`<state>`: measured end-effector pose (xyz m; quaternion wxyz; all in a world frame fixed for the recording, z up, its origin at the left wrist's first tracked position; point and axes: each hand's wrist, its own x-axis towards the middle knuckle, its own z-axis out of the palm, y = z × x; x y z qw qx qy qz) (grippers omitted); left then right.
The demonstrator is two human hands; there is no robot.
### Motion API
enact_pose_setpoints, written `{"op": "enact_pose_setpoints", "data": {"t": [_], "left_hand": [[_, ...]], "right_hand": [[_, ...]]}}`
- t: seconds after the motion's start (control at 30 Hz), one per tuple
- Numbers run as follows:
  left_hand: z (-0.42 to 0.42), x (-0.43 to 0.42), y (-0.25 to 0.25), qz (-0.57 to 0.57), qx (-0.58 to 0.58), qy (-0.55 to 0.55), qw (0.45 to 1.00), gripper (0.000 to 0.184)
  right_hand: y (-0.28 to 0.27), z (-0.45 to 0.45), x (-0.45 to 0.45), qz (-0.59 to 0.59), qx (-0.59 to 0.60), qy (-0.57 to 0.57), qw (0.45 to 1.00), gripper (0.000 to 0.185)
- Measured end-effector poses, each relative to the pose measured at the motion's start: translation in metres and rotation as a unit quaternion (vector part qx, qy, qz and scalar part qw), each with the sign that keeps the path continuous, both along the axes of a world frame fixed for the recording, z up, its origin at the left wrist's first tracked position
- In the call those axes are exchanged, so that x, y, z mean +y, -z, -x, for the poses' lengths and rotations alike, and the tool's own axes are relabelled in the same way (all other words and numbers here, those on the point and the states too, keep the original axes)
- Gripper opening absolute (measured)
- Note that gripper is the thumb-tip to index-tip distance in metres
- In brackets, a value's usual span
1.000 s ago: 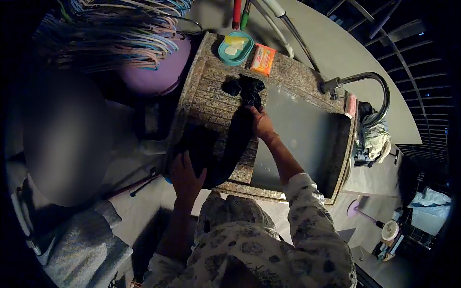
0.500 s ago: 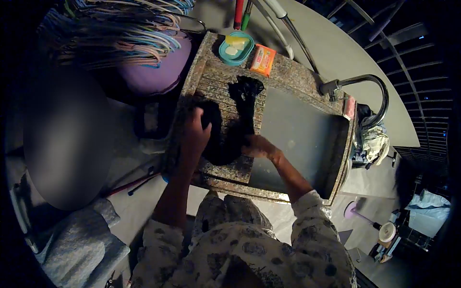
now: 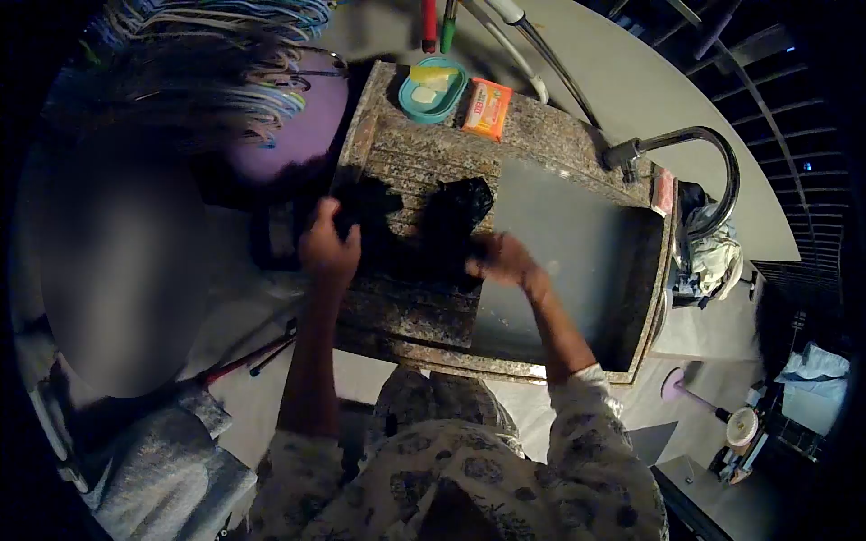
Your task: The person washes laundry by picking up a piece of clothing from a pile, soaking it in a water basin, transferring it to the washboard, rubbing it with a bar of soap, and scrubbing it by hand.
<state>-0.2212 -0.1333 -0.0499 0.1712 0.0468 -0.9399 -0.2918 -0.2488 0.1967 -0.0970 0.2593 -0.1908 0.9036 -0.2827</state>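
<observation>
A wet-looking black cloth garment [image 3: 419, 236], its exact kind unclear in the dim light, lies bunched on the ribbed granite washboard [image 3: 424, 320] beside the basin. At its left side, my left hand [image 3: 329, 243] is closed on the cloth, thumb toward the garment. My right hand [image 3: 507, 261] has its fingers curled on the garment's right edge, by the basin's rim; the fingertips are partly lost against the black. Between the hands the fabric lies spread, with one crumpled end pointing toward the back.
Cloudy water fills the basin [image 3: 559, 270] under a curved tap [image 3: 713, 135]. Behind the washboard are a teal soap dish [image 3: 406, 101] with soap pieces and an orange packet [image 3: 488, 110]. Hangers [image 3: 271, 99] lie over a purple tub [image 3: 311, 135] at left. Clothes [image 3: 717, 261] hang at right.
My left hand has moved left, and the black garment is spread wider. Its back end has slid toward me. My right hand has shifted slightly right.
</observation>
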Motion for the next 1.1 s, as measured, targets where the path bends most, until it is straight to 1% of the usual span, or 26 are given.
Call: {"op": "enact_pose_setpoints", "data": {"t": [0.07, 0.13, 0.17, 0.2, 0.23, 0.27, 0.3, 0.37, 0.43, 0.47, 0.5, 0.53, 0.57, 0.6, 0.63, 0.7, 0.73, 0.77, 0.83, 0.9, 0.93, 1.0, 1.03, 1.07, 1.1], "left_hand": [[-0.038, -0.007, -0.024, -0.06, -0.089, -0.054, 0.993, 0.04], [-0.072, -0.005, -0.05, -0.064, -0.18, -0.085, 0.978, 0.039], [-0.089, -0.007, -0.044, -0.076, -0.198, -0.078, 0.974, 0.04], [-0.105, -0.009, -0.029, -0.09, -0.216, -0.071, 0.97, 0.042], [-0.118, -0.009, -0.027, -0.088, -0.231, -0.058, 0.967, 0.044], [-0.131, -0.008, -0.024, -0.086, -0.246, -0.045, 0.965, 0.046], [-0.141, -0.001, -0.03, -0.069, -0.255, -0.027, 0.964, 0.049], [-0.144, 0.009, -0.042, -0.044, -0.283, -0.031, 0.957, 0.054], [-0.14, 0.019, -0.056, -0.027, -0.325, -0.076, 0.942, 0.059], [-0.134, 0.027, -0.051, 0.033, -0.246, -0.042, 0.968, 0.059], [-0.127, 0.035, -0.041, 0.095, -0.164, -0.007, 0.982, 0.058], [-0.126, 0.039, -0.028, 0.114, -0.136, 0.014, 0.984, 0.06], [-0.125, 0.043, -0.016, 0.133, -0.107, 0.035, 0.985, 0.062], [-0.131, 0.046, 0.001, 0.109, -0.137, 0.04, 0.984, 0.067], [-0.134, 0.048, 0.011, 0.085, -0.167, 0.047, 0.981, 0.072], [-0.144, 0.047, 0.023, 0.118, -0.239, 0.059, 0.962, 0.067], [-0.148, 0.046, 0.028, 0.134, -0.276, 0.064, 0.95, 0.065], [-0.149, 0.046, 0.033, 0.135, -0.248, 0.063, 0.957, 0.063], [-0.155, 0.047, 0.041, 0.138, -0.193, 0.067, 0.969, 0.058], [-0.151, 0.047, 0.048, 0.139, -0.178, 0.058, 0.972, 0.055], [-0.152, 0.047, 0.049, 0.14, -0.173, 0.055, 0.973, 0.054], [-0.154, 0.047, 0.049, 0.132, -0.211, 0.052, 0.967, 0.055], [-0.15, 0.047, 0.049, 0.125, -0.226, 0.048, 0.965, 0.056], [-0.148, 0.047, 0.053, 0.131, -0.187, 0.048, 0.972, 0.055], [-0.15, 0.046, 0.056, 0.137, -0.152, 0.048, 0.978, 0.055]], "right_hand": [[0.013, 0.052, 0.009, 0.052, 0.093, 0.08, 0.991, 0.041], [0.002, 0.088, -0.004, 0.038, 0.162, 0.232, 0.958, 0.037], [0.013, 0.103, -0.009, 0.054, 0.188, 0.258, 0.946, 0.038], [0.033, 0.114, -0.013, 0.068, 0.214, 0.284, 0.932, 0.039], [0.054, 0.118, -0.016, 0.082, 0.239, 0.309, 0.917, 0.04], [0.069, 0.115, -0.015, 0.063, 0.237, 0.293, 0.924, 0.046], [0.07, 0.11, -0.019, 0.077, 0.244, 0.318, 0.913, 0.046], [0.077, 0.095, -0.031, 0.103, 0.256, 0.365, 0.889, 0.047], [0.086, 0.063, -0.048, 0.189, 0.26, 0.303, 0.897, 0.044], [0.055, 0.027, -0.077, 0.23, 0.239, 0.288, 0.898, 0.043], [0.051, -0.002, -0.096, 0.251, 0.239, 0.227, 0.91, 0.044], [0.047, -0.026, -0.112, 0.271, 0.241, 0.165, 0.917, 0.044], [0.05, -0.051, -0.129, 0.271, 0.191, 0.119, 0.936, 0.041], [0.053, -0.067, -0.139, 0.269, 0.139, 0.073, 0.95, 0.038], [0.051, -0.069, -0.139, 0.216, 0.149, 0.045, 0.964, 0.036], [0.049, -0.077, -0.141, 0.11, 0.158, -0.009, 0.981, 0.03], [0.057, -0.069, -0.139, 0.062, 0.202, -0.039, 0.977, 0.027], [0.066, -0.047, -0.136, 0.015, 0.247, -0.07, 0.966, 0.025], [0.084, 0.011, -0.116, 0.149, 0.208, 0.063, 0.965, 0.025], [0.109, 0.06, -0.116, 0.028, 0.349, 0.137, 0.927, 0.029], [0.111, 0.061, -0.117, 0.051, 0.342, 0.144, 0.927, 0.029], [0.11, 0.066, -0.124, 0.099, 0.33, 0.152, 0.926, 0.028], [0.108, 0.048, -0.131, 0.121, 0.306, 0.163, 0.93, 0.028], [0.117, 0.022, -0.14, 0.187, 0.295, 0.166, 0.922, 0.021], [0.112, -0.007, -0.15, 0.228, 0.278, 0.121, 0.925, 0.022]]}}
